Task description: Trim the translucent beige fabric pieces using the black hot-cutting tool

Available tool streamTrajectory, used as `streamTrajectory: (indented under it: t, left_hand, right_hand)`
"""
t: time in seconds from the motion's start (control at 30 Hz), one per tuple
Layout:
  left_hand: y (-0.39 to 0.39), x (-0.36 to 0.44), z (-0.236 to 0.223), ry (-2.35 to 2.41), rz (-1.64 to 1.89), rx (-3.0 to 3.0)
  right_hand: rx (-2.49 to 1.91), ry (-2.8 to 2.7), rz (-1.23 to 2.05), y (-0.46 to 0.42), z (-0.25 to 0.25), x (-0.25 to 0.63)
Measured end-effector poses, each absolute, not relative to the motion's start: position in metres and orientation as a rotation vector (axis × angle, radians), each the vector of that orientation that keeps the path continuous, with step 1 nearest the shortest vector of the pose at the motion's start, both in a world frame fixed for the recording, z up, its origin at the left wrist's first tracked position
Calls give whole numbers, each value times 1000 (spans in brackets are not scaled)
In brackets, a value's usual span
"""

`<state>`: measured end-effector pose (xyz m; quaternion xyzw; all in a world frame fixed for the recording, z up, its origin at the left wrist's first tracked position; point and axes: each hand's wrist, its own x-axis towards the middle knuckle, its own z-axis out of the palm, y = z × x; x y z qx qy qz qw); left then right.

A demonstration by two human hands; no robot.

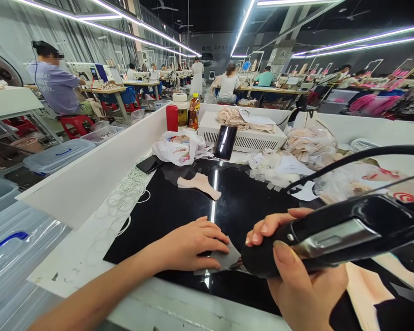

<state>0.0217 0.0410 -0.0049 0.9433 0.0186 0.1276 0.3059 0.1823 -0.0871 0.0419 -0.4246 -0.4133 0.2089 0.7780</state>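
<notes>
My left hand [196, 246] lies flat, fingers spread, on a small greyish translucent piece [227, 257] on a glossy black work surface [248, 197]. In my right hand [303, 280] is a thick black corded hand tool [331, 234] with a silver panel on its side. Its exact kind I cannot tell. The tool's narrow tip points left and meets the right side of the translucent piece, close to my left fingers. Beyond my left hand lies a peach fabric piece [200, 185]. More peach fabric pieces [369, 289] lie beneath my right forearm.
A thick black cable [352, 158] arches over the right side. Along the back are a phone [225, 142], a white vented box [241, 133], a white plastic bag [181, 147] and bottles [194, 111]. Loops of white cord [124, 197] lie left. Low white walls [89, 179] border the table.
</notes>
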Motion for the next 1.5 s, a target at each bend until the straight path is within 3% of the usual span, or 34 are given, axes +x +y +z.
streamTrajectory:
  t: [0.57, 1.5]
  left_hand:
    - [38, 19, 0, 64, 195, 2453]
    - [40, 19, 0, 39, 193, 2472]
  right_hand:
    - [-986, -816, 350, -79, 48, 200]
    - [-874, -964, 494, -91, 38, 178]
